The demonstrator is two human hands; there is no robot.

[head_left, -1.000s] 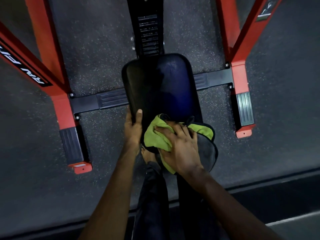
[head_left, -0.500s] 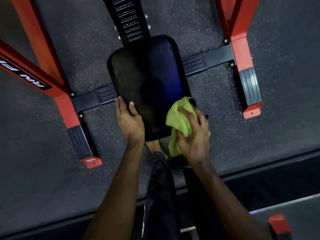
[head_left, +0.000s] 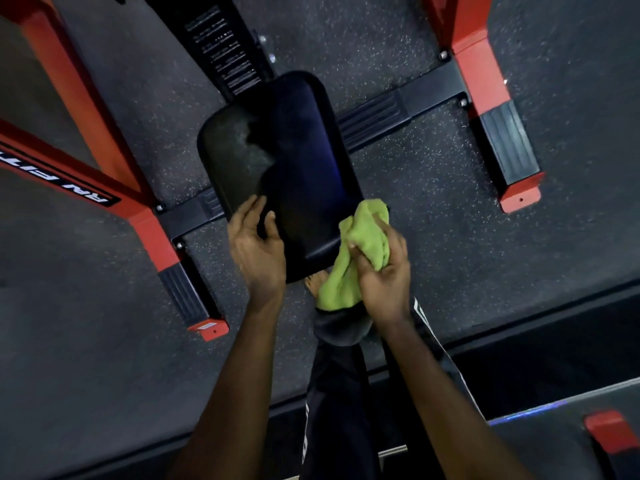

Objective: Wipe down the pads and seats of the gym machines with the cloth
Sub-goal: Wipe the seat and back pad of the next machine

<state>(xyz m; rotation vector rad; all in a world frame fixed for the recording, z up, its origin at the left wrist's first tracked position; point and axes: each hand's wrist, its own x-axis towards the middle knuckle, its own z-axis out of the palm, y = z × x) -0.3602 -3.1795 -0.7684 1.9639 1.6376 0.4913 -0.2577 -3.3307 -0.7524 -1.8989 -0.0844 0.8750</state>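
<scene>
Seat pad (head_left: 277, 168): long axis directed away from hands. Near-left edge touched by straight-fingered left hand (head_left: 256, 247); cloth (head_left: 360, 247) held bunched in right hand (head_left: 384, 275) at near-right corner.

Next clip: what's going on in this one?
A person is cleaning a red-framed gym machine, seen from above. Their right hand grips a bunched green cloth at the near right corner of the black seat pad. The left hand rests on the pad's near left edge. The pad's far left area looks duller than the rest; why is unclear. The machine stands on a speckled rubber floor.
</scene>
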